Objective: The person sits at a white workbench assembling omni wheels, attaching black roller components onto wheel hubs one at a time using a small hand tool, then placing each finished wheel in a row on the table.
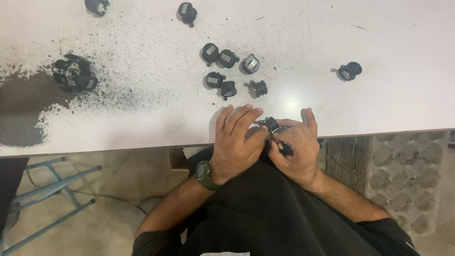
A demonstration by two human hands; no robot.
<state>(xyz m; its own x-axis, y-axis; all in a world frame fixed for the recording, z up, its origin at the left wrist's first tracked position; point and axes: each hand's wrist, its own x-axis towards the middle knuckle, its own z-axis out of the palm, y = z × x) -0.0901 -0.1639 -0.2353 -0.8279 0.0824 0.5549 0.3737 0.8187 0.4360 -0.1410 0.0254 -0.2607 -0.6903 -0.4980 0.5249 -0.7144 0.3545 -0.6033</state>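
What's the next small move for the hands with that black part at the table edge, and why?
Probably set the small black part down with the loose cluster of similar parts on the white table. The left hand and right hand both pinch it at the edge, above the lap, where it could drop.
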